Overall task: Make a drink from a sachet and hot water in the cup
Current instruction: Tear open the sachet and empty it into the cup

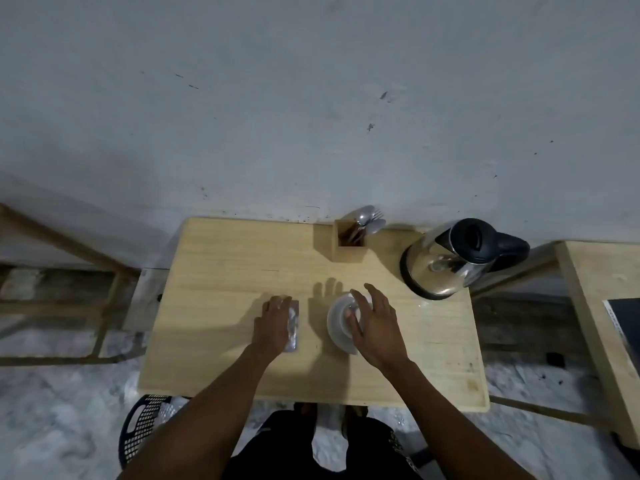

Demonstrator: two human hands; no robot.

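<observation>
Left hand [273, 322], fingers together, flat on the long silver foil sachet [293, 328]; right hand [375, 323], fingers spread, beside the white round cup [341, 322]. Beyond: wooden cutlery holder [349, 244], steel kettle [446, 259]. Steady the cup before tearing the sachet

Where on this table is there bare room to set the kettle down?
The table's left half is bare, from the wall edge down past the left hand. The right near corner is free too. It is crowded between sachet, cup, spoon holder and kettle.
</observation>
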